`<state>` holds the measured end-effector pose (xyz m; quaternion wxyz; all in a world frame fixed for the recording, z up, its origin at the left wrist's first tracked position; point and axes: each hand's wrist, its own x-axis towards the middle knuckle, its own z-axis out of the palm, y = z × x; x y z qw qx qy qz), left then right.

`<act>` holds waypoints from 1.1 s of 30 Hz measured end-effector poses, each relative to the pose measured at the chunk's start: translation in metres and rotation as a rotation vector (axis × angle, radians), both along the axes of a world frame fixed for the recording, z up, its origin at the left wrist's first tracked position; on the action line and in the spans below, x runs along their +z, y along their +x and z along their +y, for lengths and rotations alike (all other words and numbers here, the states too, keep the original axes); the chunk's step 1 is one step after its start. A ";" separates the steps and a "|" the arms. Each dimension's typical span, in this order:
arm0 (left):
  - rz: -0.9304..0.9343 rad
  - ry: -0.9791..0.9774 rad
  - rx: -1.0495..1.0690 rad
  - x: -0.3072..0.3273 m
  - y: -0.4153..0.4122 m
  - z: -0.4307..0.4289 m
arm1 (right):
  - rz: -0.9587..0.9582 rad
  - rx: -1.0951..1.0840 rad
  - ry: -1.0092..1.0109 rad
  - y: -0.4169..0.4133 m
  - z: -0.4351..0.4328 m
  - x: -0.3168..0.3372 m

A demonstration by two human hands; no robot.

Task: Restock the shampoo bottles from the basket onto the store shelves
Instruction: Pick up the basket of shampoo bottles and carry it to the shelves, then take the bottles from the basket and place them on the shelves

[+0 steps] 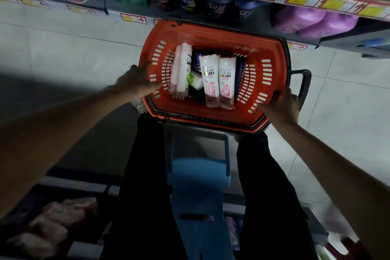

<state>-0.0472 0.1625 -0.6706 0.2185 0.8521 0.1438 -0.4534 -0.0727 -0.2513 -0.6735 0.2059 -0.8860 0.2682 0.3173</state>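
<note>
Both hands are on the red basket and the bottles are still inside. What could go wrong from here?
1. The shampoo bottles lie loose and overlapping in the red basket. Tilting it could make them slide or tip one out.
2. The left hand and right hand are at the basket's side rims, not on the black handle. The left side looks blurred, so the grip may slip.

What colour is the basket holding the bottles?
Orange-red basket, black handle; clearest in head view.
</note>
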 end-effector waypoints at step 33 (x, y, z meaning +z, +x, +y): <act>-0.687 0.138 -0.964 -0.169 0.016 -0.107 | -0.281 0.813 0.210 0.044 0.061 -0.162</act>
